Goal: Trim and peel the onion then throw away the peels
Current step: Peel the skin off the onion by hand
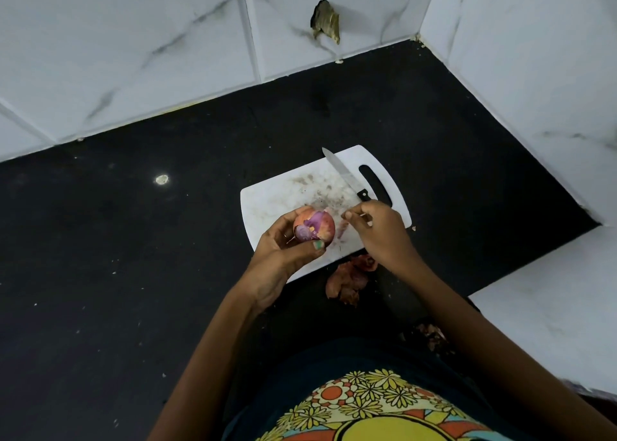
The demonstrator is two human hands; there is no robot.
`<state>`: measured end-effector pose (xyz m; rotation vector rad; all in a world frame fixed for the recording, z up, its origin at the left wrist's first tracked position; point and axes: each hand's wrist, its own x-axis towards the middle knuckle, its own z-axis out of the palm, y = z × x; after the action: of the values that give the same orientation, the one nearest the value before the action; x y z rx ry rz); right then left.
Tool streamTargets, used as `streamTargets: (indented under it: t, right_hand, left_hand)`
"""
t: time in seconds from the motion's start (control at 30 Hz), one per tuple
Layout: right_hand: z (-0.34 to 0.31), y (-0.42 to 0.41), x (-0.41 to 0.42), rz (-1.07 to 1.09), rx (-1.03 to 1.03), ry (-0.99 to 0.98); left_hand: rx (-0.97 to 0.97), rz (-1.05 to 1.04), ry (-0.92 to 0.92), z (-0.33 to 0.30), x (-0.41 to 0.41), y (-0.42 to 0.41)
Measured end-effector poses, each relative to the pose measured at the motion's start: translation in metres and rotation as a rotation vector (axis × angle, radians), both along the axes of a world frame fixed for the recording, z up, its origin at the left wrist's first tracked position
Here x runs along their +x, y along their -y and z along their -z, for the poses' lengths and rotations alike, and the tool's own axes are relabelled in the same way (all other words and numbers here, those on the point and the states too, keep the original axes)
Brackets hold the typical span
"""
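My left hand [282, 252] cups a red onion [314, 228] just above the near edge of the white cutting board [287, 193]; purple flesh shows where skin is gone, orange skin still covers part of it. My right hand [377, 230] is beside the onion, fingertips pinched together, and whether they hold a thin bit of peel I cannot tell. A knife [345, 177] with a black handle lies on the board behind my right hand. A pile of dry peels [347, 282] sits on the black counter in front of the board.
The black counter [117, 257] runs to white marbled wall tiles at the back and right. A broken hole in the tile [325, 21] shows on the back wall. More peel scraps [432, 335] lie near my right forearm. A white ledge [547, 307] stands at the right.
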<state>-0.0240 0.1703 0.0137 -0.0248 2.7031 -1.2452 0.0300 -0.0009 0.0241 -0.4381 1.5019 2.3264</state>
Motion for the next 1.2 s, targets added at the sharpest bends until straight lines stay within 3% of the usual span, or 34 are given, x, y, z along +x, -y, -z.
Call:
streamTargets:
  t: [0.07, 0.17, 0.27, 0.53, 0.6, 0.67, 0.8, 0.87, 1.03, 1.2]
  right_hand:
    - [-0.01, 0.001, -0.001, -0.017, -0.055, -0.001]
    - [-0.031, 0.004, 0.003, -0.071, -0.335, 0.214]
    - [-0.04, 0.008, 0.006, -0.14, -0.418, 0.296]
    - [-0.034, 0.007, 0.005, 0.085, -0.723, 0.435]
    - [-0.029, 0.004, 0.006, 0.096, -0.689, 0.424]
    - [-0.022, 0.001, 0.008, 0.088, -0.531, 0.364]
    - [-0.013, -0.003, 0.008, 0.024, -0.16, 0.166]
    - [-0.018, -0.002, 0.008, -0.056, -0.092, 0.086]
    - [-0.035, 0.006, 0.004, -0.099, -0.083, 0.019]
    - [-0.05, 0.013, 0.008, -0.09, -0.426, 0.3]
  left_hand:
    - [0.016, -0.026, 0.012, 0.0, 0.0, -0.001]
    - [-0.001, -0.051, 0.013, -0.001, 0.0, -0.003]
    - [0.001, -0.043, 0.012, -0.001, -0.001, -0.004]
    - [0.189, -0.072, 0.056, -0.003, -0.001, 0.001]
    - [0.251, -0.101, 0.085, -0.002, -0.002, 0.004]
    - [0.264, -0.125, 0.105, 0.0, -0.002, 0.005]
    - [0.166, -0.145, 0.122, -0.001, -0.003, 0.002]
    - [0.139, -0.163, 0.125, -0.001, -0.003, 0.0]
    - [0.123, -0.175, 0.118, 0.001, -0.003, -0.004]
    - [0.074, -0.145, 0.069, 0.002, -0.004, -0.005]
